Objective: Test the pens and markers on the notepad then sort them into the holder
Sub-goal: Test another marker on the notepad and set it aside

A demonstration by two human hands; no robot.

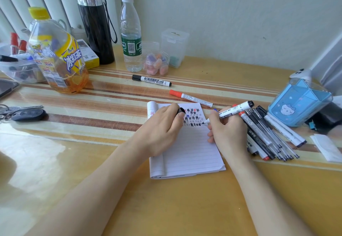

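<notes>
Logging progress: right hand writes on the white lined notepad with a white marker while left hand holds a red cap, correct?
No: the head view shows the left hand holding a black cap, not red; the right hand writes on the lined notepad with the white marker.

The left hand (162, 130) covered the notepad's (192, 154) left margin, and its grip swallowed most of a black cap (181, 110), only the end poking out. The right hand (227, 133) hid the middle of the marker (238, 108). A blue speck (215, 109) peeked above the knuckles, too little to identify. At the left edge, a phone (7, 87) and keys (5, 110) were cut off. A clear tub (14, 72) sat half behind the tea bottle (57, 54), contents muddled. Print on the red-capped marker (192, 98) was too small to read. A dark object (329, 115) lurked behind the blue holder (296, 106), and white paper (327, 146) ran off the right edge.
</notes>
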